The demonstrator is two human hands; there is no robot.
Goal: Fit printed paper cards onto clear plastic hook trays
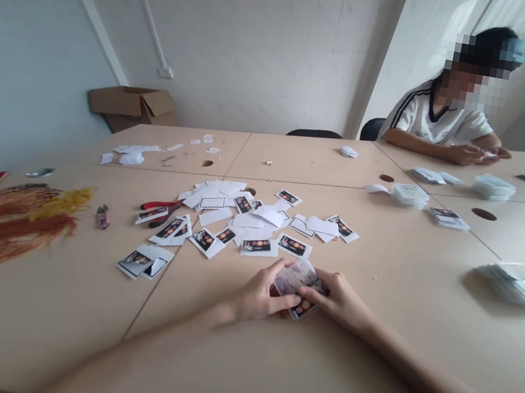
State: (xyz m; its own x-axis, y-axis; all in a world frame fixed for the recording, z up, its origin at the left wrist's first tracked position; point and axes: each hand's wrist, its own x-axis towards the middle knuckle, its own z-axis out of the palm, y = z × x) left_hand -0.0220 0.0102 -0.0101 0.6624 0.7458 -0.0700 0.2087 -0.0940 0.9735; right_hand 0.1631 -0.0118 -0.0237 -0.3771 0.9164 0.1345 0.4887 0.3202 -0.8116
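Just in front of the heap of cards, my left hand [261,294] grips the left side of a clear plastic card sleeve [296,278]. My right hand [340,299] closes on the right side of it, thumb on top. A printed card [302,308] with a dark picture and red-orange spots shows at the sleeve's lower end; whether it sits inside or under it I cannot tell. Beyond my hands lie loose photo cards [294,246], some picture side up. Others show their white backs [251,223].
Red-handled pliers [158,211] lie left of the cards, near a pink clipper [103,217] and orange and yellow threads [10,216]. Stacked clear sleeves [524,283] stand at right. Across the table a person [444,113] handles a small item. A cardboard box [130,107] is behind.
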